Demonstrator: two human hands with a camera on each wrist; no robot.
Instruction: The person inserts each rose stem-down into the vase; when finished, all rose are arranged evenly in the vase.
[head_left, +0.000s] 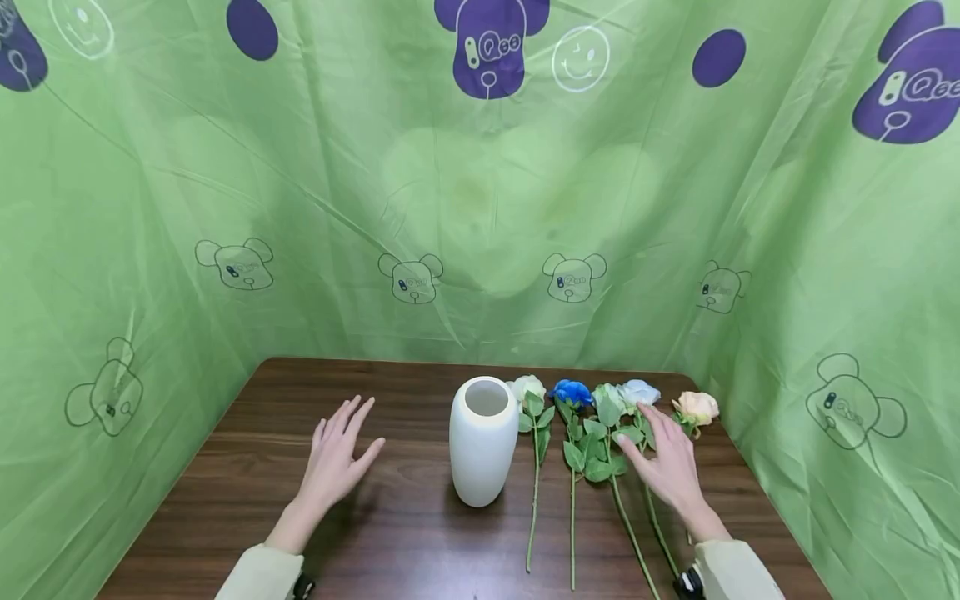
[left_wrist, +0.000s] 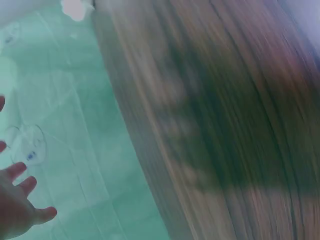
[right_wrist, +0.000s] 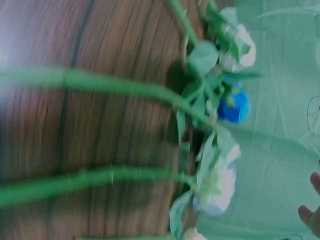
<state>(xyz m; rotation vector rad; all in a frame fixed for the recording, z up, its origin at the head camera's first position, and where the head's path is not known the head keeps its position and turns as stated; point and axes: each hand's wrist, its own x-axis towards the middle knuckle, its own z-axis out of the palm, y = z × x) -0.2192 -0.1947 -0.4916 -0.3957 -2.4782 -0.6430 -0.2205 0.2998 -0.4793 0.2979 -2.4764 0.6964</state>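
Note:
A white vase stands upright near the middle of the wooden table. To its right lie several artificial roses with long green stems: a white rose, a blue rose, a pale blue rose and a peach rose among them. My right hand hovers over the stems at the right with fingers spread, holding nothing; whether it touches a leaf cannot be told. Left of the vase, my left hand is held above the table, fingers spread and nothing in it.
Green curtain printed with bear faces surrounds the back and both sides of the table. The roses' heads lie near the table's far edge, their stems pointing towards the front. Both wrist views are blurred.

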